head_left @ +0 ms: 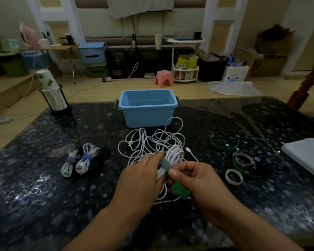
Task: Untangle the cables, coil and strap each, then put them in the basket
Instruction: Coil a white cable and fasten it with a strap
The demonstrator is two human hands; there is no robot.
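The coiled white cable [173, 161] lies just in front of the blue basket [147, 107], its long axis running toward the basket, leaning slightly right. The left hand [141, 176] grips the coil; the right hand [194, 180] pinches the green strap [166, 165] wrapped across it. Loose white cable [149, 140] sprawls between coil and basket. Strapped bundles [83, 161] sit left of the basket on the surface [25, 178], spare straps [239, 160] right.

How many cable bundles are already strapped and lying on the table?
3, side by side at the left: a white one with a grey strap, a white one with a blue strap, a black one partly hidden behind.
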